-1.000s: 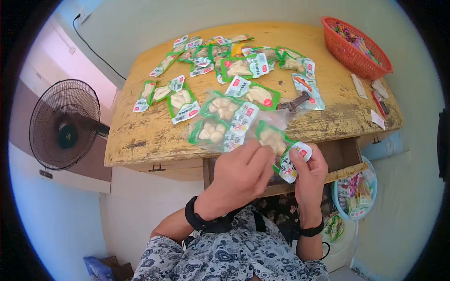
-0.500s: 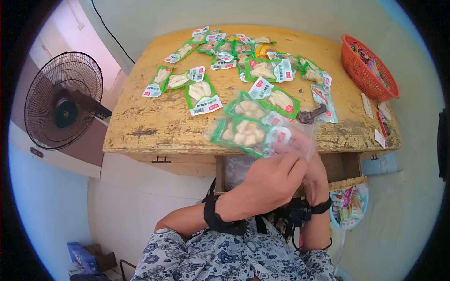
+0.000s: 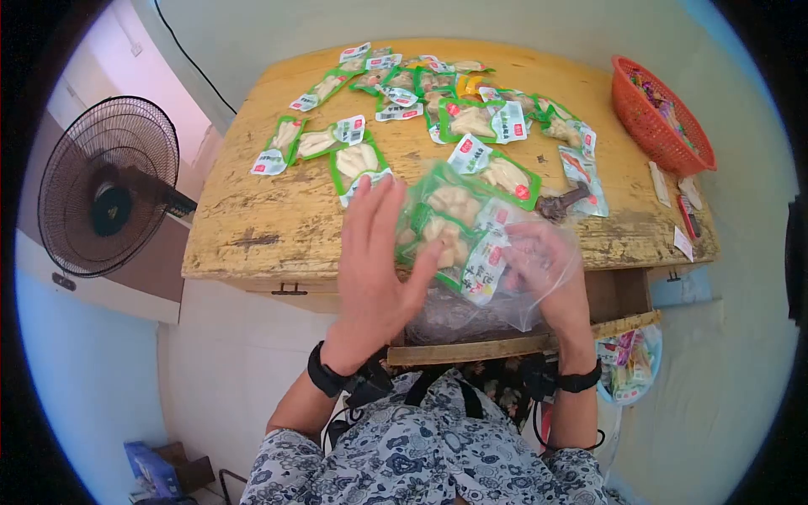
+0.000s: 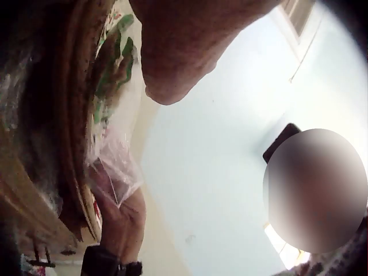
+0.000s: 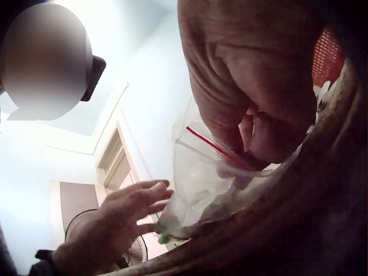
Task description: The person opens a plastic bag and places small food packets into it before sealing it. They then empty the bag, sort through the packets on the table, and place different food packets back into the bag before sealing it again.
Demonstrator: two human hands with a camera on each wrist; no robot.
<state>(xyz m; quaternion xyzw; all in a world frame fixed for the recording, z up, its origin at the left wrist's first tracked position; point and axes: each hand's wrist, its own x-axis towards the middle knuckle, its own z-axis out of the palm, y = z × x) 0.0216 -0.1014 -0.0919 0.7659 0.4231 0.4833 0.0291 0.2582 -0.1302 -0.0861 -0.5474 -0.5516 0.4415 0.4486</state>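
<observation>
A clear zip bag point(image 3: 526, 307) with several green-edged food packets point(image 3: 454, 202) in it is held up over the desk's front edge. My right hand point(image 3: 547, 265) reaches in through the bag's mouth. Its curled fingers are at the white label end of a food packet point(image 3: 483, 271), seen through the plastic. In the right wrist view the bag's red zip line point(image 5: 210, 142) runs beside the fingers. My left hand point(image 3: 374, 265) has its fingers raised and spread at the bag's left side, the thumb overlapping the packets.
More food packets point(image 3: 475, 122) lie across the worn yellow desk point(image 3: 244, 219), with a brown wrapped piece point(image 3: 562, 204) near the bag. A red basket point(image 3: 652, 126) stands back right. Below the bag, an open drawer point(image 3: 619, 299) holds clear plastic. A fan point(image 3: 105, 189) is at left.
My right hand has carried the food packet into the zip bag. The left hand has let go of the bag's mouth and moved left, its fingers opening out.
</observation>
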